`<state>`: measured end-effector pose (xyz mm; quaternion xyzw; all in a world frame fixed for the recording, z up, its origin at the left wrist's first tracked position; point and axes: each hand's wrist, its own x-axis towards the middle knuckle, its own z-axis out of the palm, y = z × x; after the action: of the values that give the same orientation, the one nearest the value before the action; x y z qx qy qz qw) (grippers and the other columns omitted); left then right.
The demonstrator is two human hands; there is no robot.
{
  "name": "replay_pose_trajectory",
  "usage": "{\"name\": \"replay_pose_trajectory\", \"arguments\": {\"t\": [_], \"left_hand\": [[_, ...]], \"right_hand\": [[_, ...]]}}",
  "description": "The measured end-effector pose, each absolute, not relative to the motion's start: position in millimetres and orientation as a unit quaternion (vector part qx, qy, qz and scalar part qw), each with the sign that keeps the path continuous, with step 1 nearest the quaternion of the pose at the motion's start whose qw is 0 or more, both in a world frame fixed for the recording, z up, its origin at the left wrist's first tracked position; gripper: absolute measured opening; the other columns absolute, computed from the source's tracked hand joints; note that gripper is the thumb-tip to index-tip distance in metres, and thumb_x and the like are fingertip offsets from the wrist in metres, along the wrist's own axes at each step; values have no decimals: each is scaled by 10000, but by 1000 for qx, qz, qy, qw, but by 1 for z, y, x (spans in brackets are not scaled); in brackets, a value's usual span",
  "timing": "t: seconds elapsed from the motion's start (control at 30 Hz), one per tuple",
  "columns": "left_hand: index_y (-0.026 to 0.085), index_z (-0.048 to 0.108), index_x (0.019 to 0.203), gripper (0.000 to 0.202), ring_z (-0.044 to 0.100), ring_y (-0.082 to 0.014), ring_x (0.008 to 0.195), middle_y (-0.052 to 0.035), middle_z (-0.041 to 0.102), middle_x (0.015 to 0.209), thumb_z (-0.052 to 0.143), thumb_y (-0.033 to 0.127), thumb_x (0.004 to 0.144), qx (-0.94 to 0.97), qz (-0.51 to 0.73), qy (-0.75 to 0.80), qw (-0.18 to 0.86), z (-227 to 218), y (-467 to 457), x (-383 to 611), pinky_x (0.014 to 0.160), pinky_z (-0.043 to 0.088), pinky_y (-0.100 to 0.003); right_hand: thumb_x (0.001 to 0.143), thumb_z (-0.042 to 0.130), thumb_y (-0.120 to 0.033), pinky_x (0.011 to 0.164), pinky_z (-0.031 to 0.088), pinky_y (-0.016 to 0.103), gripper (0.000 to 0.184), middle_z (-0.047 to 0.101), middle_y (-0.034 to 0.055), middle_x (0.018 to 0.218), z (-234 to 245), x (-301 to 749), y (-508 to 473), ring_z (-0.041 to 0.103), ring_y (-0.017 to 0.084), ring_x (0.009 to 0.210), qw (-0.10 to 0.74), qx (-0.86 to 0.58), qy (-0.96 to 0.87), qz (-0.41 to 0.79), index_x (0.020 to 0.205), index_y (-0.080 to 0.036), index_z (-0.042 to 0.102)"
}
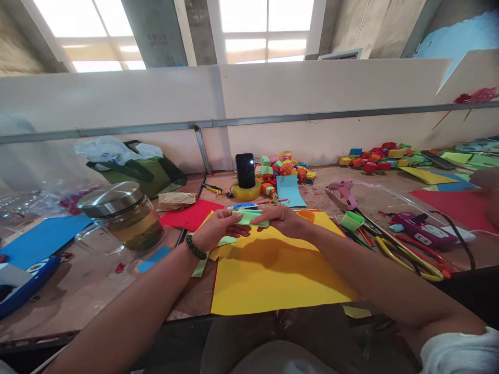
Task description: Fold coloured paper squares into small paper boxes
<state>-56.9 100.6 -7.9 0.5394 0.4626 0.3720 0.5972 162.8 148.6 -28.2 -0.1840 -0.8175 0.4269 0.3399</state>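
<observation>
Between my two hands is a small light-green piece of paper [246,218], held above the work surface. My left hand [218,227], with a dark beaded bracelet at the wrist, pinches its left end. The right end is gripped by my right hand [284,220], thumb on top. Whether the paper is folded I cannot make out for sure. Below lies a large yellow sheet [280,280] on the table. Light-green scraps [200,266] and a blue paper piece [154,259] rest left of it.
A lidded glass mug [125,218] stands left. A phone [245,170] leans upright on a tape roll [247,190]. Behind are piles of coloured paper cubes [286,169]. On the right are a pink glue gun [348,194], scissors [405,257] and a purple power strip [423,231].
</observation>
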Motion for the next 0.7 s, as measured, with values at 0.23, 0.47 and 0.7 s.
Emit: {"name": "replay_pose_trajectory", "arguments": {"t": [0.23,0.47,0.7], "left_hand": [[133,635,713,579,700,-192,616,-86,730,661,719,685,563,615,353,477,519,-9,94,-46,549,494,-231],[135,619,773,549,715,-205,660,-93,744,743,733,641,593,608,313,470,558,-8,90,-44,553,491,-227],[136,617,818,507,724,-213,722,-120,756,810,792,555,592,601,298,438,599,-9,94,-50,581,505,-220]], "right_hand": [[704,683,-323,659,479,253,310,688,12,820,-12,163,139,625,141,750,292,-234,-733,569,977,-177,664],[619,794,-366,577,482,212,458,684,4,727,-20,157,135,637,106,601,192,-261,-712,622,996,-138,671],[583,813,-325,525,455,180,394,680,-8,646,-19,160,138,618,92,552,174,-288,-706,623,906,-134,693]]}}
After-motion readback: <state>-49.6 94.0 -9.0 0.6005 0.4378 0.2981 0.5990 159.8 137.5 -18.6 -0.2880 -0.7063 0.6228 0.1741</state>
